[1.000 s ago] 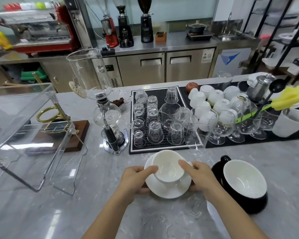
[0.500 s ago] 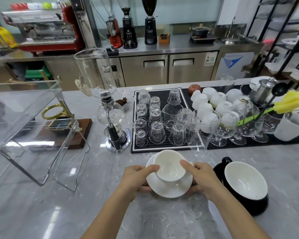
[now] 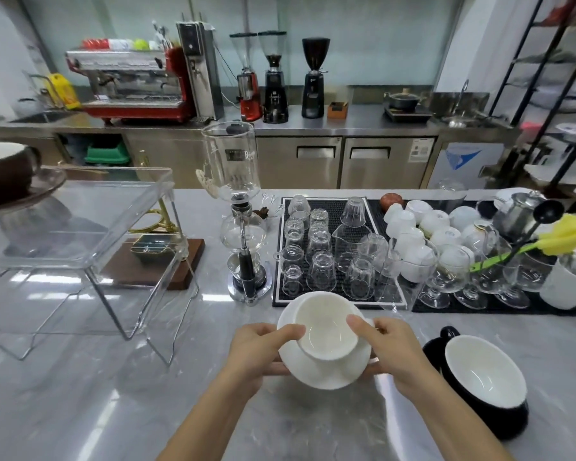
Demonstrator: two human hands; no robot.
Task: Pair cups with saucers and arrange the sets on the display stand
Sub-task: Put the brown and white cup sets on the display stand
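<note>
Both hands, left hand (image 3: 256,352) and right hand (image 3: 393,351), gripping white ceramic saucer (image 3: 316,372) with loose white ceramic cup (image 3: 326,331), near centre above grey marble tabletop (image 3: 80,410). Risk: tilting, cup sliding off before clear acrylic display stand (image 3: 80,224) at left.

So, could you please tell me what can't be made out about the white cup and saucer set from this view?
- Head view: the white cup's handle, if any, hidden behind the right hand.
- The white saucer's underside and the fingers beneath, hidden by the saucer.
- The left hand covers the saucer's left rim.
</note>
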